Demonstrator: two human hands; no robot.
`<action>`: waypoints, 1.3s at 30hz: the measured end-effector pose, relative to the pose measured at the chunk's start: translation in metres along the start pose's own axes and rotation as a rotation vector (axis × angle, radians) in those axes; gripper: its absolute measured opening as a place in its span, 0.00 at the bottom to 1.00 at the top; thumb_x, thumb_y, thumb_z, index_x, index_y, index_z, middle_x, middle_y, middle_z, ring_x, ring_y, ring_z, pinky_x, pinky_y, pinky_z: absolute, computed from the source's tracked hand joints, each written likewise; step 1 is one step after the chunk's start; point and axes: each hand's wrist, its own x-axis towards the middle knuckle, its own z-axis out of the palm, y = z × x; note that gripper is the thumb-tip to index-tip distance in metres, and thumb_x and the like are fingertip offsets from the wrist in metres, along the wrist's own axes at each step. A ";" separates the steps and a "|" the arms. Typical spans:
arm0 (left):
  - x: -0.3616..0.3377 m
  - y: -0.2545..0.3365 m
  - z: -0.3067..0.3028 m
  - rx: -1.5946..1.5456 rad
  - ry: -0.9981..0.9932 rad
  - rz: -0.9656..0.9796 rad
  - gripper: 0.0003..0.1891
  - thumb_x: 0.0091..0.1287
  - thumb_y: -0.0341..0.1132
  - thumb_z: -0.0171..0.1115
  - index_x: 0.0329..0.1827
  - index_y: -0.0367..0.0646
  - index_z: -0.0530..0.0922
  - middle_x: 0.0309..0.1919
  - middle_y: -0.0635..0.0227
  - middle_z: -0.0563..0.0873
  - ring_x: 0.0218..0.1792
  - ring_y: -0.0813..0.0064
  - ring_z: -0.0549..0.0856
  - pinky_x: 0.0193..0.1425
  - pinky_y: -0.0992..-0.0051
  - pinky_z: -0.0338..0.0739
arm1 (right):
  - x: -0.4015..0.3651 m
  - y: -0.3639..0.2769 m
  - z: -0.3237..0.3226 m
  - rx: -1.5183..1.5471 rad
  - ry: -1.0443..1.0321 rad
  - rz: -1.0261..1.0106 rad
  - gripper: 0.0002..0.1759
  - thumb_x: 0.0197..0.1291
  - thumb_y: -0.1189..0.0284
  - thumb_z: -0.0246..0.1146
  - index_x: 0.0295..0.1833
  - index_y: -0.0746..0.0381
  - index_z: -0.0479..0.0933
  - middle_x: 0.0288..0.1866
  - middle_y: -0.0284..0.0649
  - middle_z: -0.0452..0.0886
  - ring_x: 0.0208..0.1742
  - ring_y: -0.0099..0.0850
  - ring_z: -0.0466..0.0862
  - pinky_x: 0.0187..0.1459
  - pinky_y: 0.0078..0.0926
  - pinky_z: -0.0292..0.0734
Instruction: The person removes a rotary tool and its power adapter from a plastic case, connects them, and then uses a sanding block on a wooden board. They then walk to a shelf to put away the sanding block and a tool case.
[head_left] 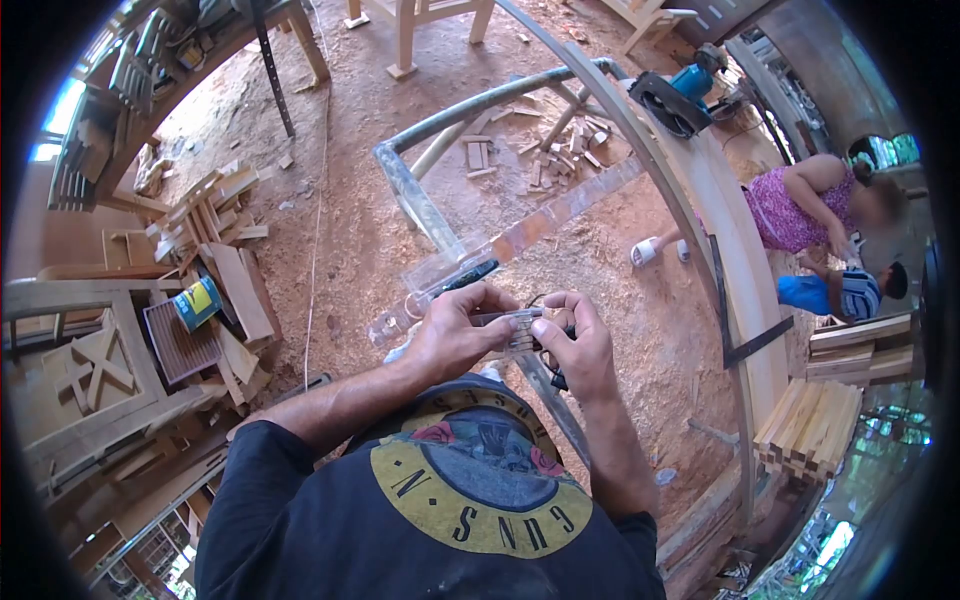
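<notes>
Two bare hands meet above a black printed shirt (pixel 480 500), nearer the wearer than a pipe frame (pixel 418 205) standing on a dusty floor (pixel 350 150). Between the hands is a small ribbed piece (pixel 523 331), too small to identify. The left hand (pixel 455 330) pinches its left side between thumb and fingers; the right hand (pixel 580 350), fingers curled, pinches its right side, with a dark cord-like item partly hidden beside it. Wood scraps (pixel 575 150) lie in and around the far part of the pipe frame. Left of the frame, a blue-and-yellow can (pixel 197 303) sits among wooden pieces. To its right are a teal circular saw (pixel 690 85), a long plank (pixel 735 215), stacked wood strips (pixel 810 425) and two people (pixel 800 205).
</notes>
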 end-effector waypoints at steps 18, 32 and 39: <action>0.001 -0.006 -0.002 0.023 0.010 -0.022 0.13 0.71 0.31 0.71 0.52 0.32 0.81 0.40 0.65 0.88 0.40 0.79 0.88 0.43 0.75 0.86 | 0.008 0.010 -0.012 0.018 -0.213 0.140 0.11 0.70 0.70 0.67 0.49 0.67 0.85 0.34 0.31 0.84 0.34 0.16 0.78 0.34 0.17 0.72; 0.006 -0.008 -0.003 -0.008 -0.044 -0.045 0.14 0.70 0.32 0.74 0.52 0.36 0.79 0.41 0.67 0.87 0.44 0.78 0.88 0.45 0.74 0.86 | 0.010 0.022 -0.013 0.052 -0.195 0.115 0.14 0.72 0.66 0.62 0.51 0.65 0.85 0.31 0.26 0.81 0.27 0.12 0.73 0.28 0.13 0.67; 0.007 -0.006 -0.003 0.177 -0.036 -0.003 0.13 0.71 0.33 0.73 0.53 0.38 0.80 0.40 0.69 0.86 0.40 0.81 0.88 0.38 0.79 0.84 | 0.011 0.019 -0.015 0.116 -0.193 0.157 0.13 0.72 0.68 0.61 0.49 0.66 0.86 0.31 0.29 0.82 0.29 0.14 0.74 0.29 0.16 0.68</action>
